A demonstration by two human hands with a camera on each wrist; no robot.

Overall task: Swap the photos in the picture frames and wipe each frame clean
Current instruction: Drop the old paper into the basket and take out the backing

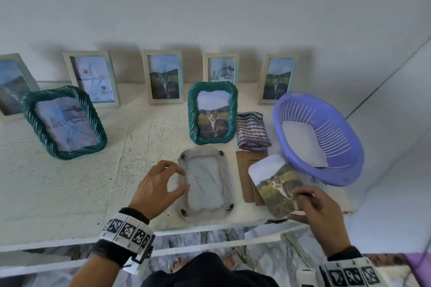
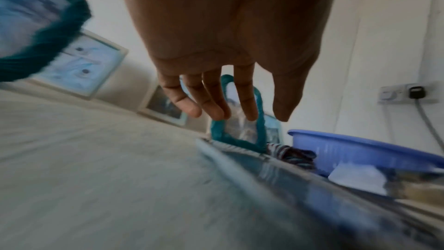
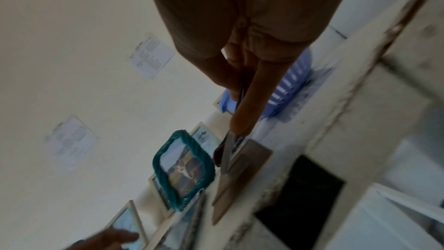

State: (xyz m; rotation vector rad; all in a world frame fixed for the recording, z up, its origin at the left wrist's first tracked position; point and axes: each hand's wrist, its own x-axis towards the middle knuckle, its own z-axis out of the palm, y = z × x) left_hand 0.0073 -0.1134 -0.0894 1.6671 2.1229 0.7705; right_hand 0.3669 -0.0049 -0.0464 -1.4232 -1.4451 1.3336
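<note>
Your right hand [image 1: 319, 214] pinches the cat photo [image 1: 277, 187] near the desk's front edge, left hand [image 1: 156, 190] fingers spread beside the face-down open frame [image 1: 205, 184] (swap midway, wiping still pending).
</note>
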